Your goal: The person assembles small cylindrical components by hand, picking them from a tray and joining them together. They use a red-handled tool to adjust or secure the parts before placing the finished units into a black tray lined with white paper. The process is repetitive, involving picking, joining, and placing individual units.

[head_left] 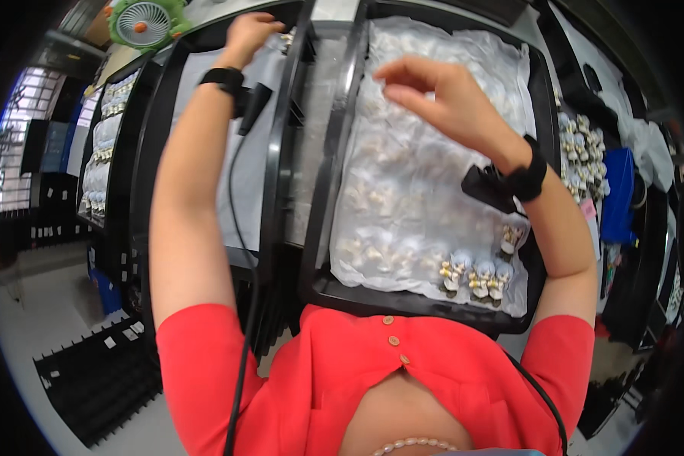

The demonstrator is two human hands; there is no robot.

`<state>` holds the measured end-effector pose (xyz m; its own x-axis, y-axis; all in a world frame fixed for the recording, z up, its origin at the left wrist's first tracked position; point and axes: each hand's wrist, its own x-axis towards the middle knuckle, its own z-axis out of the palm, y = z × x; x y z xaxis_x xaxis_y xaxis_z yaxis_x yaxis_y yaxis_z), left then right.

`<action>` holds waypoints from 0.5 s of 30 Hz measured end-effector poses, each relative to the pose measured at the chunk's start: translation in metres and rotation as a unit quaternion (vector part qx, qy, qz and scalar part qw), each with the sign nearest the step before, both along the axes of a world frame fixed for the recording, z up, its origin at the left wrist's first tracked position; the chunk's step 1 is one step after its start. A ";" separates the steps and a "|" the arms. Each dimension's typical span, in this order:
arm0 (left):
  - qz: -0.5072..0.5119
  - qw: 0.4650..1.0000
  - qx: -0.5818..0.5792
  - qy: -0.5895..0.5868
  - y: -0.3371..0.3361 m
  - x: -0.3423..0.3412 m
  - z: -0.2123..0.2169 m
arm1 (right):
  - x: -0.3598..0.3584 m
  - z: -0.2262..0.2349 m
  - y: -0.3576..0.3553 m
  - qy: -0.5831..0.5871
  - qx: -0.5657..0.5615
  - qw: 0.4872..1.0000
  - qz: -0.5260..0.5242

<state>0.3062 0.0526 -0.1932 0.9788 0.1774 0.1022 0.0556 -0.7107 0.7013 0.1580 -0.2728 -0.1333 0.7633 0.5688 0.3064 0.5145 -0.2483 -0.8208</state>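
My left hand (249, 36) reaches to the far right corner of a black tray (148, 144) lined with white paper. Its fingers are stretched out, and a small figurine (287, 41) is right at the fingertips; whether they touch it I cannot tell. Over a second black tray (425, 306), my right hand (452, 95) hovers open, thumb and fingers apart with nothing between them. Thin translucent white sheeting (387, 182) covers rows of pale figurines in that tray. Several uncovered figurines (482, 279) with pale blue hair lie at its near right corner.
A green fan (142, 26) stands at the far left. More figurines fill a tray (102, 156) on the left and a cluster (583, 156) on the right, beside a blue bin (619, 194). A cable (243, 228) hangs from my left wrist's black device (255, 106).
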 end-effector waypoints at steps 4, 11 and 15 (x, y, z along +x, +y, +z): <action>-0.076 0.992 -0.059 -0.076 0.002 -0.058 0.078 | 0.024 -0.008 -0.002 -0.100 0.118 0.982 -0.104; -0.485 0.856 0.028 0.179 -0.186 -0.241 0.119 | 0.028 0.001 -0.018 -0.015 0.151 0.971 -0.183; -0.561 0.804 0.132 0.147 -0.244 -0.280 0.056 | 0.027 -0.007 -0.010 -0.016 0.148 0.975 -0.168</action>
